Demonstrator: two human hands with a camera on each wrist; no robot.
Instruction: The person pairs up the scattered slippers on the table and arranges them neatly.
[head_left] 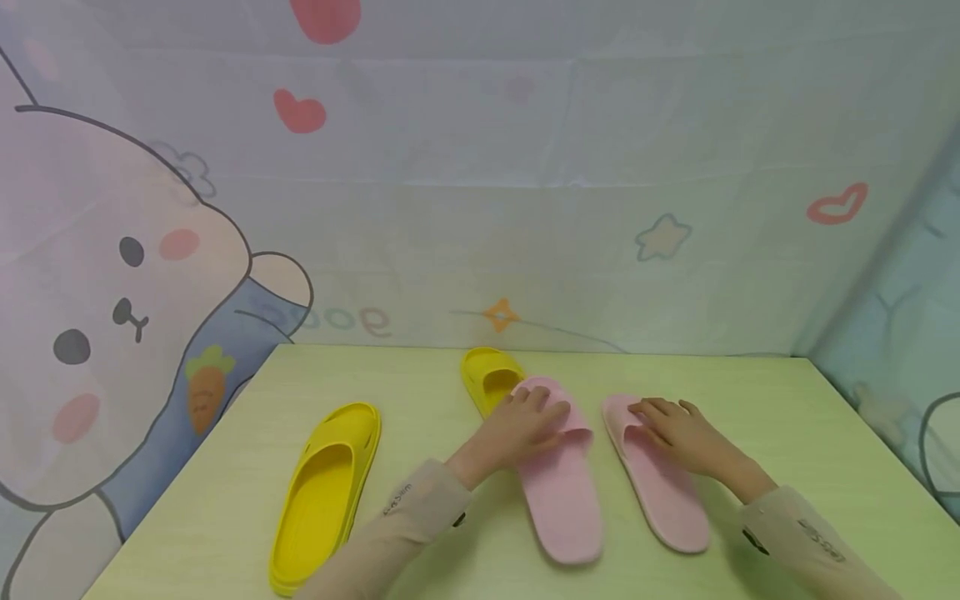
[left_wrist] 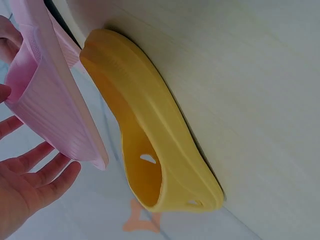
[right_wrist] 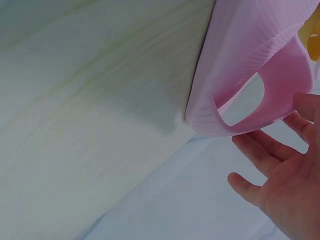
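Pale sleeves (head_left: 397, 533) are nearest in the head view, toward 7 and 4 o'clock. Over the light surface (head_left: 420, 433), the left hand (head_left: 513, 429) is clamped on the strap of the first pink slide (head_left: 562, 500), at 5 o'clock, whose toe hides part of the far yellow clog (head_left: 489, 362). The right hand (head_left: 690, 440) touches the second pink slide (head_left: 667, 492), nearer to 4 o'clock. The near yellow clog (head_left: 315, 508) rests at 7 o'clock.

From the left wrist, the first pink slide is toward 9 o'clock; cloth (left_wrist: 100, 215) shows between its sole and the far yellow clog.

From the right wrist, the second pink slide is toward 2 o'clock. The right hand, at 4 o'clock, has its fingers apart against the strap; I cannot tell whether it pinches.
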